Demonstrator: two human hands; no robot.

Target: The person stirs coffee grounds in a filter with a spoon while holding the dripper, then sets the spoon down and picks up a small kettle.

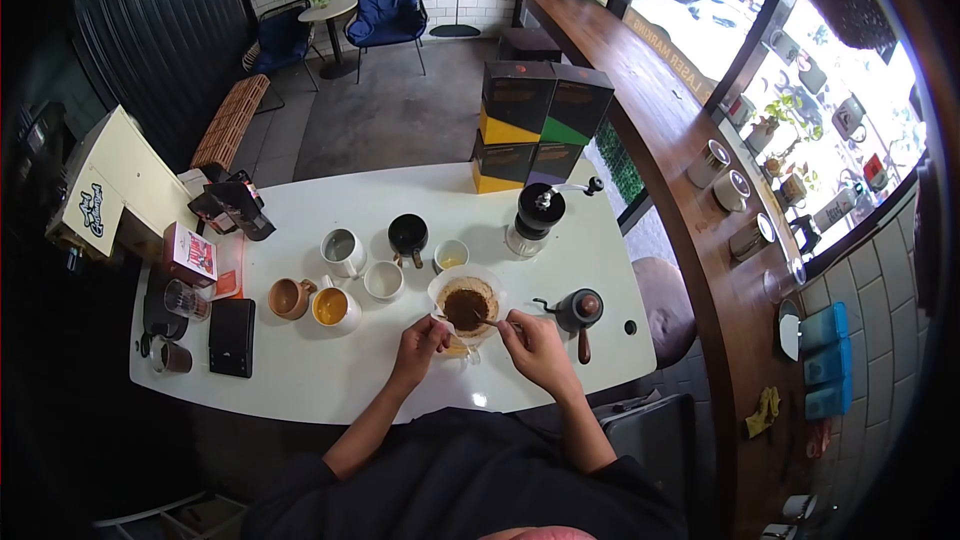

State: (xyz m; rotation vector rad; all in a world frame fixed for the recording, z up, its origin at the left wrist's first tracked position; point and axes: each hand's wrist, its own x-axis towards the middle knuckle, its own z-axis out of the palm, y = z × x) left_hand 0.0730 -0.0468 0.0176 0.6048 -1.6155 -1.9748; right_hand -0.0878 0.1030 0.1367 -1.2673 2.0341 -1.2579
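A white paper coffee filter (pixel 438 287) sits open in a dripper over a clear glass server (pixel 472 354) near the table's front edge. Dark wet coffee grounds (pixel 466 308) fill its middle, with a paler ring up the sides. My left hand (pixel 424 342) pinches the filter's near left edge; whether it also grips the dripper is hidden. From the right, my right hand (pixel 538 348) holds a thin spoon (pixel 487 322) whose tip dips into the coffee. A grey hand grinder (pixel 580 310) with a wooden handle stands just beyond my right hand.
Behind the filter stand several cups, including an orange-filled mug (pixel 335 308), a brown mug (pixel 290 298) and a black cup (pixel 408 234). Another grinder (pixel 536 215) and stacked black boxes (pixel 545 125) are farther back. A black scale (pixel 232 337) lies left; a wooden counter (pixel 650 130) runs along the right.
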